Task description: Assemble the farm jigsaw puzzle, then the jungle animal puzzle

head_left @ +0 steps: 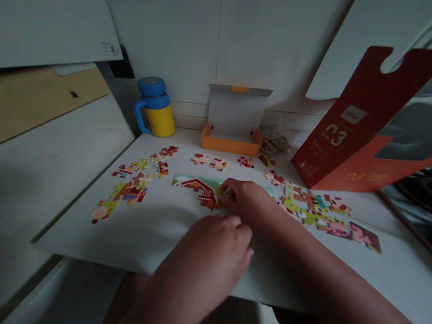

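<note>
Partly joined jigsaw pieces showing a red barn (pixel 207 197) lie at the middle of the white table, with a pale green strip along their top. My right hand (pixel 241 197) reaches in from the right, its fingers bent and pinched on a puzzle piece at the right end of the barn. Its palm and wrist cover part of the picture behind. Nearer the front edge is my left hand (pixel 226 239), fingers curled in and turned to the right. The inside of that hand is hidden, so whether it holds anything does not show.
Loose pieces (pixel 200 159) lie behind the barn. Puzzle groups spread at left (pixel 125 189) and right (pixel 314 212). An open orange box (pixel 231 145), a plastic bag (pixel 275 137), a blue-yellow mug (pixel 157 113) and a large red-orange box (pixel 345 128) stand at the back.
</note>
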Action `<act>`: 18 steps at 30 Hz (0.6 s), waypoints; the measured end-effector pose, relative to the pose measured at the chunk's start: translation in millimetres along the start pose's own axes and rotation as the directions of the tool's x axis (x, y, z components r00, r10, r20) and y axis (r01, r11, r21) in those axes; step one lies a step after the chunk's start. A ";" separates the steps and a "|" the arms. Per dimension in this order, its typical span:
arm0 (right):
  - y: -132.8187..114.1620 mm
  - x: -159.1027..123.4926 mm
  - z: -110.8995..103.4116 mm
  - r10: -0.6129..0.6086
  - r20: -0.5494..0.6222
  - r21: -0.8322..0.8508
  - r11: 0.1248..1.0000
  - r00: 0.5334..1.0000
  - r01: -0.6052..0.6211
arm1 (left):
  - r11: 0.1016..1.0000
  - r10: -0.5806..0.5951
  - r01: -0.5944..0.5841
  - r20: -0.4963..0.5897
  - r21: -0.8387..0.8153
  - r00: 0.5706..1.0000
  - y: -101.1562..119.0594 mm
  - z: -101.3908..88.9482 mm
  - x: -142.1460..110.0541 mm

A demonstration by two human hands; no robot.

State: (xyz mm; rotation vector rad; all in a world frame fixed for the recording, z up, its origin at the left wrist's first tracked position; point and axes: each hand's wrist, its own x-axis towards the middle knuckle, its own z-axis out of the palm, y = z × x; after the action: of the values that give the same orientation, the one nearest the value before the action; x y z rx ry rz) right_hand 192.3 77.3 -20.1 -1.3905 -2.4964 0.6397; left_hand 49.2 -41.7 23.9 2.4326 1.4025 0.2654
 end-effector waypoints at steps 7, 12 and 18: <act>4.0 -3.3 -3.0 -0.111 0.041 -0.133 0.984 0.993 0.115 | 0.940 -0.282 0.302 -0.137 0.158 0.950 -61.0 -2.9 -1.5; 3.9 -3.1 -3.2 -0.096 0.049 -0.182 0.978 0.994 0.103 | 0.946 -0.277 0.291 -0.113 0.141 0.954 -74.2 4.6 1.1; 4.3 -4.1 -5.9 -0.095 0.056 -0.225 0.969 0.994 0.105 | 0.949 -0.262 0.280 -0.135 0.142 0.956 -77.9 8.9 4.9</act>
State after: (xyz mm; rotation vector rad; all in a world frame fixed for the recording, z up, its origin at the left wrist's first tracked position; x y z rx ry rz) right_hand 200.0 77.4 -16.8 -1.3235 -2.7268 0.3782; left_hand -8.4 -2.6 -12.7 2.3390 1.8537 0.2374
